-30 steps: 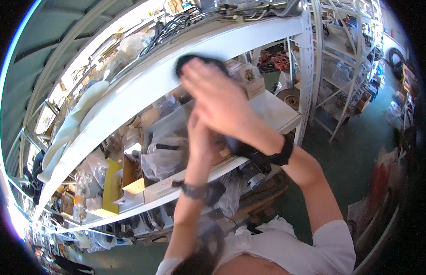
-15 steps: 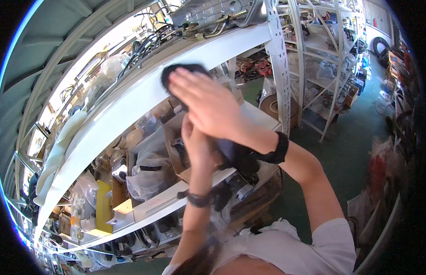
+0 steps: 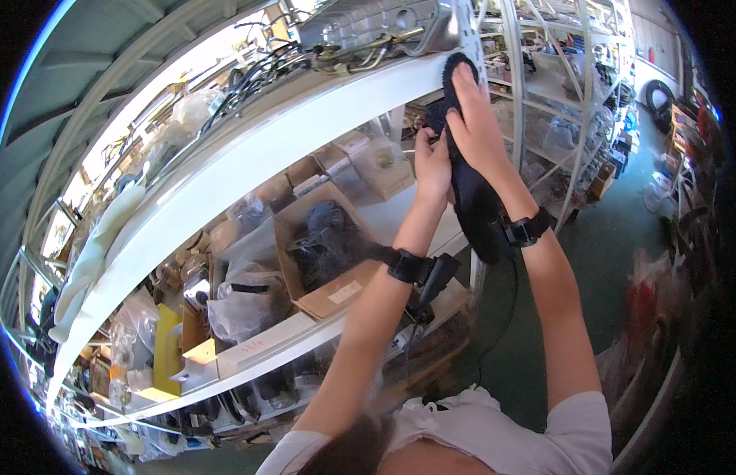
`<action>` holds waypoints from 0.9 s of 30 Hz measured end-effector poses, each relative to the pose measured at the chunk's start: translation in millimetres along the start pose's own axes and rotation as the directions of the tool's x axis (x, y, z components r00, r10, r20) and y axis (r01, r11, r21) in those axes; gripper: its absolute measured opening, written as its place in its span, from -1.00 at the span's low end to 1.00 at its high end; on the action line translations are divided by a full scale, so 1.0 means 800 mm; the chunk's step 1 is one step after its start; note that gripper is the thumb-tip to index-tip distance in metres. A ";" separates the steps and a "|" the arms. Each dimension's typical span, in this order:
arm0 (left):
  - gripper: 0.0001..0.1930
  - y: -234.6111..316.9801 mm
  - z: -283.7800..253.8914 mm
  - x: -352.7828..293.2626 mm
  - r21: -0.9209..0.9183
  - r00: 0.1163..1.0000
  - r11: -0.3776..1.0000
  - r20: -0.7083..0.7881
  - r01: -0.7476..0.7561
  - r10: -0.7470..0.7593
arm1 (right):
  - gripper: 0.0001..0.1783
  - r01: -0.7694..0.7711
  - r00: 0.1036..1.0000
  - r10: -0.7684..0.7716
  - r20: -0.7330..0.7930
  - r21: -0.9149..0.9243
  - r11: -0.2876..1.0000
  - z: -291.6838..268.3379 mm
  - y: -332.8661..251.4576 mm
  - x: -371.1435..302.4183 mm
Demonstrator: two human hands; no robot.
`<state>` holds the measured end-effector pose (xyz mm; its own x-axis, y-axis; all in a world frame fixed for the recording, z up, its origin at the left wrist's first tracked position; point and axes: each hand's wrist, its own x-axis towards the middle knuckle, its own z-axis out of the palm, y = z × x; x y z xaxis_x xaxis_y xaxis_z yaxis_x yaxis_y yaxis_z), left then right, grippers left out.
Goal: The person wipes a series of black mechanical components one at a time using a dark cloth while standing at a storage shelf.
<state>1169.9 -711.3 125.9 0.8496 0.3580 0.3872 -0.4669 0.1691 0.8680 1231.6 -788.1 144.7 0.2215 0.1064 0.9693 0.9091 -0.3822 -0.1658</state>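
Observation:
A long black cloth (image 3: 472, 194) hangs at the right end of the white shelf beam (image 3: 249, 150), its top reaching the perforated upright post (image 3: 469, 36). My right hand (image 3: 480, 131) presses the cloth's upper part against the beam end and post, fingers extended along it, thumb toward the left hand. Just left and lower, my left hand (image 3: 433, 165) pinches a dark fold of the same cloth. The cloth's lower end dangles beside my right wrist. Black bands with small devices circle both wrists.
Below the beam, a shelf holds an open cardboard box (image 3: 324, 245) of dark bagged items, clear plastic bags (image 3: 245, 313) and a yellow box (image 3: 168, 348). Metal parts and hoses (image 3: 368, 47) lie on top. Further racks (image 3: 558, 119) and a green floor aisle (image 3: 613, 245) are to the right.
Both hands have moved right along the beam to the post with the cloth. More of the cloth now hangs down, and the cardboard box is less covered by my arms.

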 end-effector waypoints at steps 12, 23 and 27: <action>-0.88 0.033 -0.080 -0.069 -0.143 0.982 0.985 -0.175 -0.098 0.073 | -0.40 0.089 0.995 -0.091 0.037 0.052 0.995 0.026 -0.121 -0.012; -0.58 0.118 -0.178 -0.164 -0.118 0.915 0.979 -0.389 -0.165 0.107 | -0.43 0.237 0.961 -0.246 0.125 0.086 0.968 0.071 -0.291 -0.019; -0.79 0.146 -0.229 -0.193 -0.145 0.866 0.965 -0.484 -0.218 0.123 | -0.42 0.274 0.948 -0.287 0.136 0.105 0.956 0.099 -0.361 -0.024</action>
<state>939.2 -578.8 110.4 0.5600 0.7754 0.2917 -0.6711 0.2181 0.7086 992.7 -607.2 159.3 -0.0026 0.3353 0.9421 0.9669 -0.2396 0.0879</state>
